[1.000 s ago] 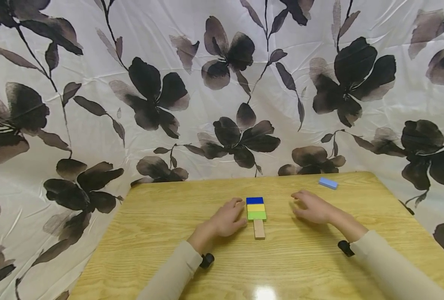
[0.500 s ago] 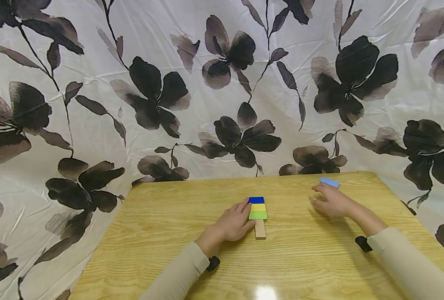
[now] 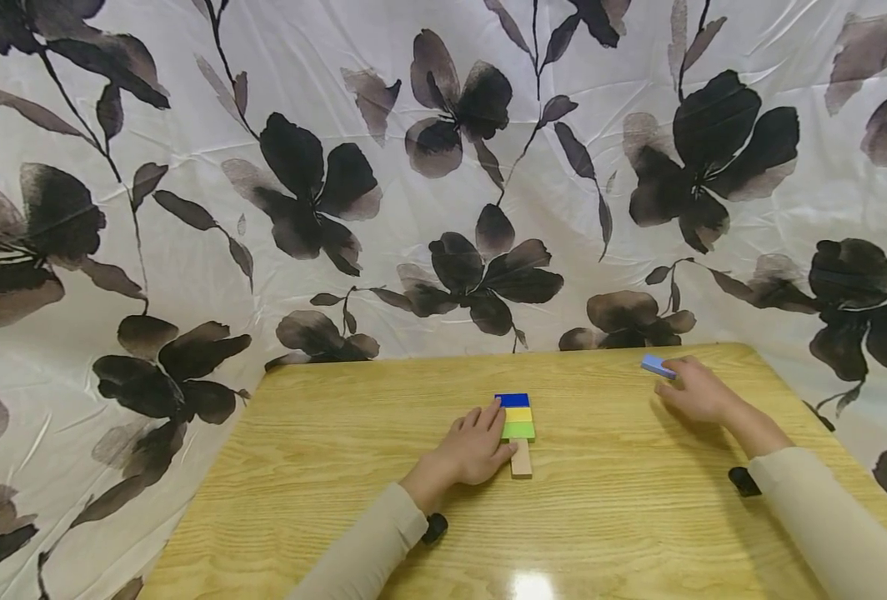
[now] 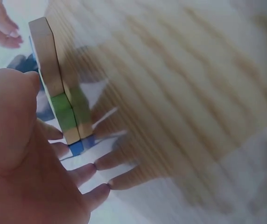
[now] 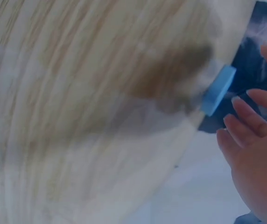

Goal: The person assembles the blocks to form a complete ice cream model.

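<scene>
On the table, a dark blue block (image 3: 514, 400), a yellow block (image 3: 519, 414) and a light green block (image 3: 522, 431) lie side by side in a stack-like row. A plain wooden block (image 3: 522, 463) extends from the green one toward the person. My left hand (image 3: 475, 450) rests along the row's left side, its fingers extended and touching the blocks at their edge. At the far right, my right hand (image 3: 702, 396) is beside a light blue block (image 3: 653, 364), covering its right end in the head view. The right wrist view shows its fingers (image 5: 250, 116) loosely spread near that block, not closed round it.
The wooden table (image 3: 323, 467) ends at a back edge close behind the light blue block. A white cloth (image 3: 413, 217) with dark flowers hangs behind it. Black wrist cameras (image 3: 434, 529) sit under both wrists.
My right hand has moved right and away from the person, reaching the light blue block. My left hand has shifted right, from beside the row into contact with it.
</scene>
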`<state>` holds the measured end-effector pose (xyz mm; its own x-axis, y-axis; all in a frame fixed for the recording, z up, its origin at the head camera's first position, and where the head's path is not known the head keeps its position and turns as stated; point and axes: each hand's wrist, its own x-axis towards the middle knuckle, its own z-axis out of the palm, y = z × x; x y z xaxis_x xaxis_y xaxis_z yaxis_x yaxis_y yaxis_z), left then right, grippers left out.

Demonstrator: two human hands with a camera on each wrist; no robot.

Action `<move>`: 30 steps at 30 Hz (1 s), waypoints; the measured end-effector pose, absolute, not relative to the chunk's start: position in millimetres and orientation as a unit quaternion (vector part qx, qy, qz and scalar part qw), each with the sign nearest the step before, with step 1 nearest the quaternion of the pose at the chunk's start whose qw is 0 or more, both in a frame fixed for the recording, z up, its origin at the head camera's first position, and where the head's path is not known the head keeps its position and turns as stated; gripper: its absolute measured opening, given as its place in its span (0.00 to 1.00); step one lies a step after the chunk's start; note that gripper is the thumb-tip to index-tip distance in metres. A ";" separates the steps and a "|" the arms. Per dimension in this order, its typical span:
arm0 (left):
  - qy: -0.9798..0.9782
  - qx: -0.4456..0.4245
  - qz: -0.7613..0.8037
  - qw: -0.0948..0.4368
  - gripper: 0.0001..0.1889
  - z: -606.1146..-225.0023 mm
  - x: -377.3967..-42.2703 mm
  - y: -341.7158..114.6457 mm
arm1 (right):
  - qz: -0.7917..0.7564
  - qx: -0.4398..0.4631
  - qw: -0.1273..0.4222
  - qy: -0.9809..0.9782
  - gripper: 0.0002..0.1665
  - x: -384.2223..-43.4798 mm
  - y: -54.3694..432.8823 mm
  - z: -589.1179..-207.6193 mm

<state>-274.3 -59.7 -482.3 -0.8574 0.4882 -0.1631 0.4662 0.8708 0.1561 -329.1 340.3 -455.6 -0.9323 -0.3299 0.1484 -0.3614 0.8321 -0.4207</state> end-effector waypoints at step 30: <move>0.965 0.237 0.006 0.113 0.37 -477.5 -269.3 -57.6 | 0.251 0.060 0.021 -0.966 0.40 -351.9 355.6 -470.3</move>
